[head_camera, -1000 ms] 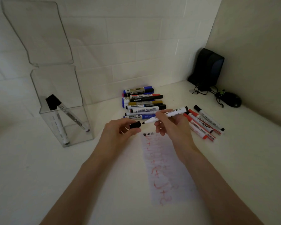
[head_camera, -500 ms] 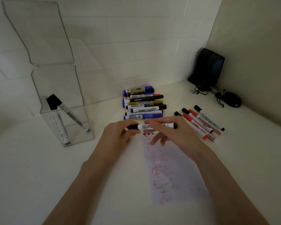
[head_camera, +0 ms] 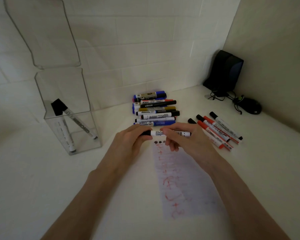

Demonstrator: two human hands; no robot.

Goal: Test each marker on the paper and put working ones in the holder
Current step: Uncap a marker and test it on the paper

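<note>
At frame centre, my left hand [head_camera: 130, 141] and right hand [head_camera: 185, 141] – fingers curled – pinch a capped black whiteboard marker [head_camera: 164, 133] level above the scribbled paper [head_camera: 184, 179].

Both of my bare forearms reach in from the bottom edge and converge toward the middle. My left hand [head_camera: 128, 142] curls round the black end of a marker [head_camera: 157, 133], with the thumb below it. My right hand [head_camera: 190, 141] pinches the barrel from above between thumb and index finger, and its other fingers [head_camera: 171, 146] hang loosely curled underneath. The hands are close together but not touching, backs turned up.
</note>
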